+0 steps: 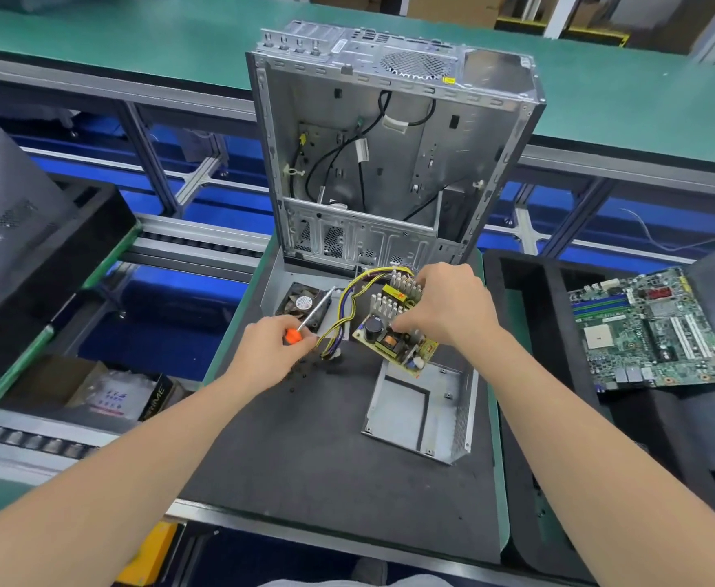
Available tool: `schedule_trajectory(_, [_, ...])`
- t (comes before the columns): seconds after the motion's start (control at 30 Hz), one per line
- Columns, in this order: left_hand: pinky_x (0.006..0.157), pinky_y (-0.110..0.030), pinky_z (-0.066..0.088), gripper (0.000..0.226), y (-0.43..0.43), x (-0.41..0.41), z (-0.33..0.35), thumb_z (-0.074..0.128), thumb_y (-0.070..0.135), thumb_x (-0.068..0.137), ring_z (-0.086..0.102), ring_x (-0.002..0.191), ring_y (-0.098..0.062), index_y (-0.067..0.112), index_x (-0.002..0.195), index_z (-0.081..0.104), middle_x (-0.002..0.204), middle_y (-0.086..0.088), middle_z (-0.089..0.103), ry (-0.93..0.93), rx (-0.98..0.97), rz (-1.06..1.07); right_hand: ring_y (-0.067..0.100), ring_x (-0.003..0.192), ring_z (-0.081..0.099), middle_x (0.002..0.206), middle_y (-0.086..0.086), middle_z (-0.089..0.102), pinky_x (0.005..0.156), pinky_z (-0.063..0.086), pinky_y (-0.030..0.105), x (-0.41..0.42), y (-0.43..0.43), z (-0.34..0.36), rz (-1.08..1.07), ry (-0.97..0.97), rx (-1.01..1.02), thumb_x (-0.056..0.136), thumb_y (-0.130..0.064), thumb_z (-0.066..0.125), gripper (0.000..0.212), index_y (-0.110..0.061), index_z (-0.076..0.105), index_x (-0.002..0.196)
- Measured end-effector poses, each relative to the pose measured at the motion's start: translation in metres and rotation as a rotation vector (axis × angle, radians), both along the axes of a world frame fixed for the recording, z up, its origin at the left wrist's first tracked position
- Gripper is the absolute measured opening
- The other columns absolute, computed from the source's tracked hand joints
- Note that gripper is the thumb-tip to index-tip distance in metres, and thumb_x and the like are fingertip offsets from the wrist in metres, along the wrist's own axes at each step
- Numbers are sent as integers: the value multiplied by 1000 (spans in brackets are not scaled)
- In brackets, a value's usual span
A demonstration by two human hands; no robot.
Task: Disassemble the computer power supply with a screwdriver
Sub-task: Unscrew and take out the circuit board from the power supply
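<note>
On the black mat (pixel 326 459), the left hand (pixel 269 351) clenches an orange-handled screwdriver (pixel 300 328), its shaft slanting beyond the fingers over a small fan (pixel 300 302). Further right, the right hand (pixel 451 309) grips the circuit board (pixel 389 336), with the open metal shell (pixel 421 417) just below its fingers.

Blk box (pixel 155 401): "…RIME", partly legible.

Orange-handled screwdriver (pixel 305 322), yellow-and-purple wires (pixel 345 307), green motherboard (pixel 648 328), black mat (pixel 326 438)
</note>
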State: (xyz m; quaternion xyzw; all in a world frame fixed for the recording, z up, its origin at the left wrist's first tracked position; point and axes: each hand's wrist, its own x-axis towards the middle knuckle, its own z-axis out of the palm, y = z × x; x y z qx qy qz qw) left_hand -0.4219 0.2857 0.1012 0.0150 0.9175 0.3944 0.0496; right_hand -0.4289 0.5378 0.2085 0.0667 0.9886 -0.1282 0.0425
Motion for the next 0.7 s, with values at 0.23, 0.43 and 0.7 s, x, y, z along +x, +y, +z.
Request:
schedule_trajectory(0.23, [55, -31, 57, 12, -8, 4, -5, 71, 44, 93, 62, 51, -17, 32, 94, 75, 59, -6, 67, -53, 348, 158, 27, 78, 68, 83, 4, 69, 62, 57, 34, -3, -2, -6, 56, -37, 32, 61, -45, 90, 56, -12, 70, 101])
schedule_trajectory(0.43, [48, -26, 50, 10, -21, 14, -29, 78, 42, 87, 51, 47, -7, 33, 84, 74, 58, 2, 59, -32, 255, 168, 28, 80, 67, 88, 5, 69, 68, 61, 39, -3, 7, -3, 44, -29, 63, 60, -45, 89, 59, -13, 71, 106])
schedule_trajectory(0.7, [60, -28, 48, 19, -19, 20, -57, 83, 46, 81, 64, 73, -9, 34, 73, 71, 70, 12, 68, -166, -141, 113, 26, 80, 68, 92, 7, 71, 65, 61, 37, 1, 17, -3, 4, -6, 41, 61, -47, 91, 64, -11, 71, 110])
